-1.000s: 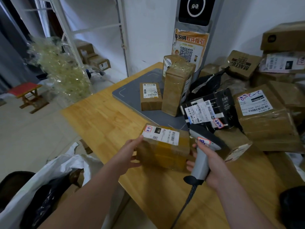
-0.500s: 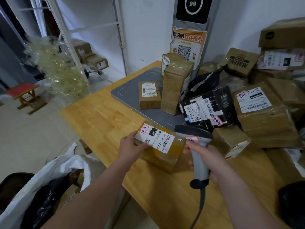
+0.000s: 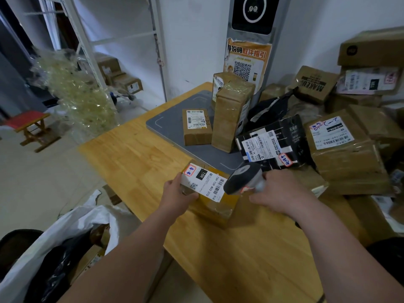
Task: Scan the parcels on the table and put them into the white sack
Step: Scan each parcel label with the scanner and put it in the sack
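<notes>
Left hand (image 3: 177, 193) grips the near end of a taped brown parcel (image 3: 215, 206), thumb on its white label, the parcel sitting on the wooden table (image 3: 140, 158) close to the front edge. Right hand (image 3: 282, 193) is wrapped round a barcode scanner (image 3: 242, 177), whose dark head hovers just over the label's barcode end, a red glow at its nose.

Behind them lies a grey pad (image 3: 172, 121) carrying a small carton (image 3: 196, 127) and a tall taped box (image 3: 231, 119). A black parcel (image 3: 273, 143) leans beside them, and brown cartons (image 3: 347, 154) are heaped along the table's right side up to the white wall (image 3: 196, 40), where a QR-code poster (image 3: 247, 62) hangs.

Down on the pale floor (image 3: 32, 182), lower left, the white sack (image 3: 72, 224) stands open beside the table with dark wrapping inside. Further off: a red-topped stool (image 3: 30, 125), a bundle of clear plastic (image 3: 76, 95) and a white shelf frame (image 3: 87, 40).
</notes>
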### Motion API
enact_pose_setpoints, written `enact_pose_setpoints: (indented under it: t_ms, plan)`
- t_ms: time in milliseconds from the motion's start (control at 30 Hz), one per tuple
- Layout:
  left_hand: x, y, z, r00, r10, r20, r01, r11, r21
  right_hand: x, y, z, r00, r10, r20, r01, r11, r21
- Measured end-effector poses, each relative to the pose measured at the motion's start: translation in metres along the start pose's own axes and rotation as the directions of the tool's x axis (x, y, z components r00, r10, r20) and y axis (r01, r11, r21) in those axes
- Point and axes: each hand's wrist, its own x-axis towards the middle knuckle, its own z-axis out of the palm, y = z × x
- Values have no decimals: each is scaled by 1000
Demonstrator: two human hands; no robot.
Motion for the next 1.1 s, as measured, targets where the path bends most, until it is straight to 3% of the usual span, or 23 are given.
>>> enact_pose_setpoints:
  t_ms: [167,400,900,1033,1100]
  plan:
    - [-4,2,-1,1000,9,-4,-9,1000,2,1,5,5,999,-30,12,31,997,-67]
    - [-7,4,-1,1000,6,-5,-6,1000,-11,-5,5,3,999,-45,-20,45,999,25]
    - [-4,1,-1,1000,11,2,-11,1000,-10,-4,12,7,999,-26,-20,27,998,50]
    - [-2,-3,-1,1000,7,8,-7,999,-33,-2,11,17,1000,3,2,-3,986,164]
    - [-2,-7,-2,1000,-15,16,16,998,-66,-2,7,25,997,20,71,-43,940,338]
